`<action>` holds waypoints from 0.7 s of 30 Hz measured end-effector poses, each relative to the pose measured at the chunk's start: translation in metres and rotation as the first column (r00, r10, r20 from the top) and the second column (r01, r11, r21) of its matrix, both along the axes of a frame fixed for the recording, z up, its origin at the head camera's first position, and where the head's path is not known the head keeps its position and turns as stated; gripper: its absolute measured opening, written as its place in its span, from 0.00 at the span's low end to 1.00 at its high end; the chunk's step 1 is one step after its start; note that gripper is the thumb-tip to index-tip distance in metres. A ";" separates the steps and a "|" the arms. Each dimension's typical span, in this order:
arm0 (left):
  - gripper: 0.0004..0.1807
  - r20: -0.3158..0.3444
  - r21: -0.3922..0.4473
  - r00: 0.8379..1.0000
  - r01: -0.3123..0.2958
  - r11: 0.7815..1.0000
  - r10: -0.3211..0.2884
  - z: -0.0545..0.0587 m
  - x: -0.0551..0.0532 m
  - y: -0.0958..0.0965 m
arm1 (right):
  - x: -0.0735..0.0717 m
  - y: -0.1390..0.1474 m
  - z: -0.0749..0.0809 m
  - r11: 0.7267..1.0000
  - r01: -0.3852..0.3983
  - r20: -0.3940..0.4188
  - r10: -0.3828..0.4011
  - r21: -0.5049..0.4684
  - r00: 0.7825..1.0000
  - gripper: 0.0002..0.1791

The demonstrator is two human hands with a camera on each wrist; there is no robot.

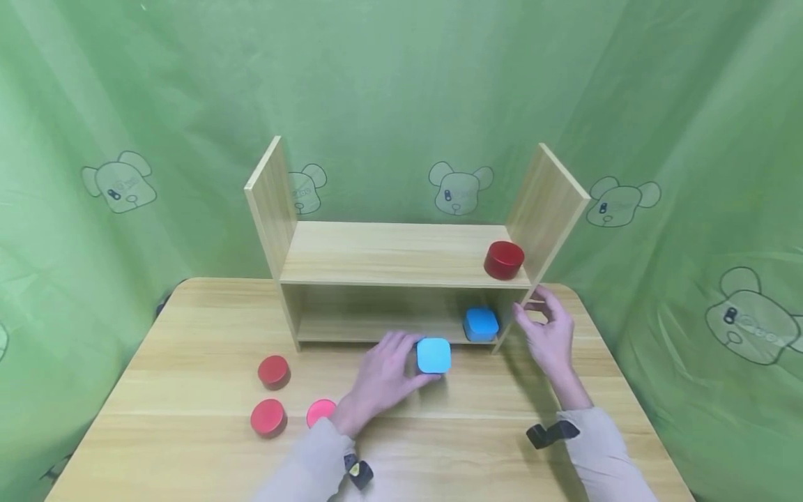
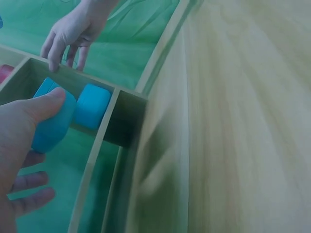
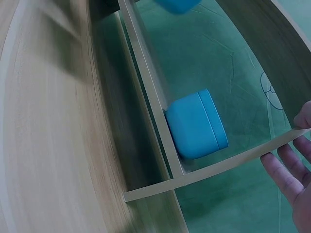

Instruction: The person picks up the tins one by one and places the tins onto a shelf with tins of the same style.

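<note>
My left hand [image 1: 385, 373] pinches a blue rounded-square box [image 1: 433, 355] between thumb and fingers, in front of a small wooden shelf [image 1: 401, 284]. A second blue box [image 1: 481, 325] stands on the lower board, near the right end. In the left wrist view, the held blue box [image 2: 54, 119] partly overlaps the shelf opening. My right hand [image 1: 550, 335] grips the shelf's right side panel; in the right wrist view the thumb and fingers [image 3: 286, 182] lie on opposite faces of the panel [image 3: 218, 170]. On the upper board, a dark red round container [image 1: 504, 260] sits by the right panel.
Two red round containers [image 1: 274, 372] [image 1: 268, 418] stand on the wooden table [image 1: 169, 376], left of my left arm. A pink round container [image 1: 320, 411] is partly hidden by that wrist. Green curtain [image 1: 401, 90] hangs behind the shelf and along both sides.
</note>
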State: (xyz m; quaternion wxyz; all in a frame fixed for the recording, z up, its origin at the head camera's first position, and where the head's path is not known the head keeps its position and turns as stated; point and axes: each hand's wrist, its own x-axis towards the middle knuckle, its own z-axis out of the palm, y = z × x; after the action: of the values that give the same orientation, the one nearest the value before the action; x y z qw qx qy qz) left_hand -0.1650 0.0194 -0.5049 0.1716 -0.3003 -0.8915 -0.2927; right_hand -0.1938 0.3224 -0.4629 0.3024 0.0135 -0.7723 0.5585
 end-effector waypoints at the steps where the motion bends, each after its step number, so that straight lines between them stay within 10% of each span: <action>1: 0.40 0.003 0.003 1.000 0.003 1.000 -0.003 -0.001 -0.002 0.002 | 0.000 0.000 0.000 1.000 0.001 -0.002 -0.001 0.001 1.000 0.22; 21: 0.39 0.079 -0.030 0.997 -0.020 0.999 0.023 -0.015 -0.038 0.037 | 0.000 0.001 0.001 1.000 0.014 0.020 -0.014 -0.004 1.000 0.23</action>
State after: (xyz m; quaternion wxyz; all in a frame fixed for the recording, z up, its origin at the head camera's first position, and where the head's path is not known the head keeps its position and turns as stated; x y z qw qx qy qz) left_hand -0.2035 0.0567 -0.5197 0.1347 -0.2813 -0.9050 -0.2895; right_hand -0.1942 0.3230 -0.4624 0.2987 0.0018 -0.7743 0.5578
